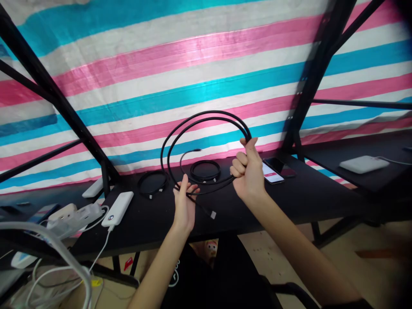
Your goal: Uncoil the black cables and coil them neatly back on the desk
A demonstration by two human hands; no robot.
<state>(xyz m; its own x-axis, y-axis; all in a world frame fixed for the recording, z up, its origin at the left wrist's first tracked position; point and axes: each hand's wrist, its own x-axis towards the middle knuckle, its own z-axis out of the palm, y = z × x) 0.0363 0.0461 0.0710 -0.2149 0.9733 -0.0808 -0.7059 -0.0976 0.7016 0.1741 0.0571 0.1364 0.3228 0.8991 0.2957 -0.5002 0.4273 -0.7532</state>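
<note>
A black cable (pixel 206 115) hangs in wide loops between my two hands, above the black table (pixel 289 197). My left hand (pixel 185 206) pinches the lower left of the loops. One cable end with a light metal plug (pixel 213 214) sticks out to the right of that hand, and a thinner end curves up behind it. My right hand (pixel 249 169) is closed around the right side of the loops. Behind the held cable, a coiled black cable (pixel 206 162) lies on the table. Another coiled black cable (pixel 141 184) rests further left, its plugs showing.
At the left stand a white power bank (pixel 118 209) with a cord and a power strip (pixel 75 219). Phones (pixel 273 172) lie behind my right hand. Another white device (pixel 363 164) is on the right-hand table. Black metal frames (pixel 309 81) rise before a striped sheet (pixel 193 56).
</note>
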